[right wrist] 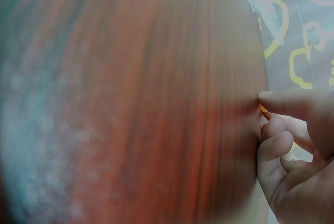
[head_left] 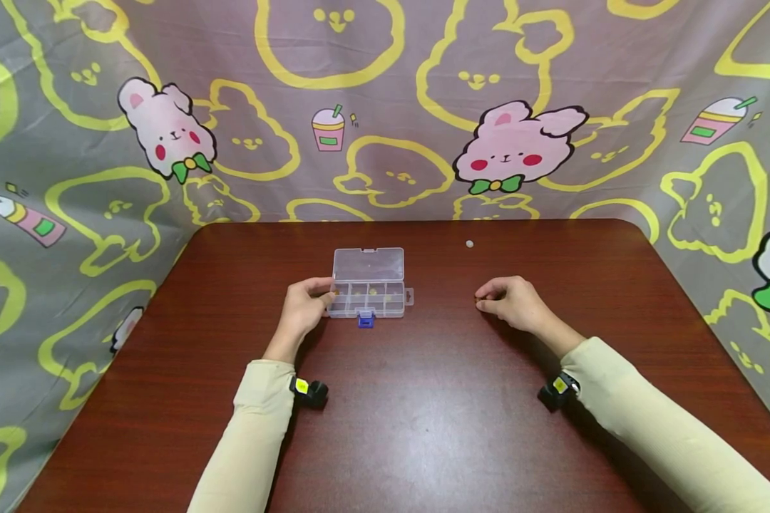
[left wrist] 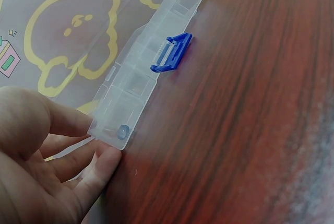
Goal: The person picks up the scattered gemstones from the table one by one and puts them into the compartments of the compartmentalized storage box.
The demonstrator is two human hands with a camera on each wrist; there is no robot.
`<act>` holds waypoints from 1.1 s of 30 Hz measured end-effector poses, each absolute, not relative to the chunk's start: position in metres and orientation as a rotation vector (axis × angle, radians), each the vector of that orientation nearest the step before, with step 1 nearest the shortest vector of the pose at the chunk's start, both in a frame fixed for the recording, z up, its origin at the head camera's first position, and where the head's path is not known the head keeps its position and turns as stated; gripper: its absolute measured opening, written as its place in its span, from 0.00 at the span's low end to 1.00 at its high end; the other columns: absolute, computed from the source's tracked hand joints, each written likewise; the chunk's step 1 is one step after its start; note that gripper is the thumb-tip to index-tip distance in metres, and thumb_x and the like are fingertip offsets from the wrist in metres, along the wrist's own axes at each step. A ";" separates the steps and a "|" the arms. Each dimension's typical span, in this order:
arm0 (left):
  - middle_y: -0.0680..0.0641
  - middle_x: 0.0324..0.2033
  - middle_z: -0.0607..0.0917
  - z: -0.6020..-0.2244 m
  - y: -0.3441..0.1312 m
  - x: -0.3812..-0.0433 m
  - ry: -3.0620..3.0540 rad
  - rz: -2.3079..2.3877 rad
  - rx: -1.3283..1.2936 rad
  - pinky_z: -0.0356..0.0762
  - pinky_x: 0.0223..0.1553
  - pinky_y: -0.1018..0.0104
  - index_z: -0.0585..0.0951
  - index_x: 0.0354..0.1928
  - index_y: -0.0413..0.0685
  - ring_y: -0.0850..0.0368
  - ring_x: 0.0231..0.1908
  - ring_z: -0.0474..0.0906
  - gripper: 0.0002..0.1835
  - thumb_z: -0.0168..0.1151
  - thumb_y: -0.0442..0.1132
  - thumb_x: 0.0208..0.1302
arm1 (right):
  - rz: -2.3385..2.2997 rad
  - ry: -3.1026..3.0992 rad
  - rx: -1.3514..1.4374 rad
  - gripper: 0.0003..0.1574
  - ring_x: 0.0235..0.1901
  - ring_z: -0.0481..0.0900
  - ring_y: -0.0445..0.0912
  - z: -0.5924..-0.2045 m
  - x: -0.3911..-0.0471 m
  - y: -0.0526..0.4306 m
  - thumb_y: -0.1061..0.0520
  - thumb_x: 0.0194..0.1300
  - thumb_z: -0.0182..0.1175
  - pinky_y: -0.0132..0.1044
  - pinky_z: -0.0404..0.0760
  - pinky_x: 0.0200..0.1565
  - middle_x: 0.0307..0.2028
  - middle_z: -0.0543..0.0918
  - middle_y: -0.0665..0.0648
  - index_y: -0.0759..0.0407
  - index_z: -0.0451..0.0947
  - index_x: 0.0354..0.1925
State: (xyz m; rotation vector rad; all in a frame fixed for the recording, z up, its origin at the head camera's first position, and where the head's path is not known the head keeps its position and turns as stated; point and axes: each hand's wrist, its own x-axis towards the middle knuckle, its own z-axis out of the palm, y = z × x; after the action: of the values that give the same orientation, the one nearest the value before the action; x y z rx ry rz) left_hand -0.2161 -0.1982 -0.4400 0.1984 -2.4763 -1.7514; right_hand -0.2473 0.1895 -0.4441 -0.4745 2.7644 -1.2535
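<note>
Left hand [head_left: 304,308] grips the left end of the clear, rectangular hard-plastic compartment box [head_left: 367,282], near centre of the head view, lid [head_left: 368,265] up; right hand [head_left: 515,303] pinches a tiny orange piece [right wrist: 263,108], right of centre, mostly hidden by fingers. Box should be light, stiff, slick, probably brittle if flexed, so hold it low by its ends; pinch the piece lightly by its edges. Beyond: blue plastic latch [head_left: 366,321], glossy red-brown wood-grain bench [head_left: 423,413], small white round piece [head_left: 469,244] upper right, creased printed cloth [head_left: 398,78] behind.
</note>
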 end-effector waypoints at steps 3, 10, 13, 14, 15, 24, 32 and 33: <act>0.30 0.48 0.84 -0.440 -0.198 -0.217 -2.478 -1.748 0.197 0.78 0.23 0.74 0.81 0.54 0.29 0.61 0.26 0.78 0.17 0.61 0.24 0.63 | -1.257 2.761 -0.469 0.07 0.18 0.75 0.43 -0.444 -0.247 0.190 0.65 0.58 0.70 0.32 0.74 0.19 0.24 0.80 0.52 0.64 0.86 0.38; 0.30 0.49 0.84 -0.440 -0.198 -0.216 -2.477 -1.753 0.201 0.79 0.23 0.74 0.82 0.55 0.29 0.61 0.26 0.79 0.17 0.61 0.23 0.63 | -1.249 2.748 -0.435 0.06 0.17 0.74 0.43 -0.443 -0.245 0.190 0.64 0.59 0.70 0.33 0.72 0.17 0.22 0.79 0.51 0.64 0.86 0.37; 0.30 0.49 0.84 -0.440 -0.198 -0.216 -2.478 -1.750 0.197 0.79 0.23 0.74 0.81 0.55 0.29 0.61 0.26 0.79 0.17 0.61 0.23 0.63 | -1.247 2.746 -0.429 0.06 0.17 0.74 0.43 -0.442 -0.245 0.190 0.64 0.59 0.70 0.33 0.72 0.17 0.22 0.79 0.51 0.64 0.86 0.37; 0.30 0.49 0.84 -0.440 -0.198 -0.216 -2.478 -1.750 0.197 0.78 0.23 0.74 0.81 0.55 0.29 0.61 0.26 0.79 0.17 0.61 0.23 0.63 | -1.249 2.744 -0.427 0.06 0.17 0.74 0.43 -0.442 -0.245 0.190 0.64 0.59 0.70 0.33 0.72 0.17 0.22 0.79 0.51 0.64 0.86 0.37; 0.30 0.49 0.84 -0.440 -0.198 -0.216 -2.476 -1.751 0.196 0.78 0.23 0.74 0.81 0.55 0.29 0.61 0.25 0.78 0.17 0.61 0.23 0.63 | -1.249 2.745 -0.425 0.06 0.17 0.74 0.43 -0.442 -0.245 0.190 0.64 0.59 0.69 0.33 0.72 0.17 0.22 0.79 0.51 0.64 0.86 0.37; 0.30 0.49 0.84 -0.440 -0.199 -0.216 -2.471 -1.763 0.198 0.78 0.23 0.74 0.81 0.55 0.28 0.61 0.24 0.78 0.17 0.61 0.23 0.63 | -1.243 2.743 -0.421 0.06 0.16 0.73 0.42 -0.442 -0.245 0.190 0.63 0.59 0.70 0.33 0.72 0.16 0.21 0.78 0.50 0.63 0.86 0.37; 0.29 0.49 0.84 -0.440 -0.198 -0.217 -2.476 -1.755 0.196 0.77 0.23 0.75 0.81 0.55 0.28 0.61 0.25 0.78 0.17 0.60 0.23 0.63 | -1.237 2.742 -0.400 0.05 0.17 0.74 0.43 -0.440 -0.244 0.188 0.63 0.60 0.69 0.34 0.73 0.16 0.21 0.78 0.50 0.63 0.85 0.37; 0.29 0.49 0.84 -0.440 -0.198 -0.217 -2.475 -1.757 0.197 0.77 0.23 0.75 0.81 0.55 0.28 0.61 0.25 0.78 0.17 0.60 0.23 0.64 | -1.238 2.743 -0.403 0.05 0.17 0.74 0.43 -0.440 -0.244 0.188 0.63 0.60 0.69 0.34 0.73 0.17 0.22 0.78 0.50 0.63 0.85 0.37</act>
State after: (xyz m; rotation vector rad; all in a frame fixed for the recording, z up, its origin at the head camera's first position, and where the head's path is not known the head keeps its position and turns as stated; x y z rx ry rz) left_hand -0.2168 -0.1980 -0.4396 0.1973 -2.4751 -1.7573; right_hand -0.2442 0.1882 -0.4402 -0.4033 2.7434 -1.2377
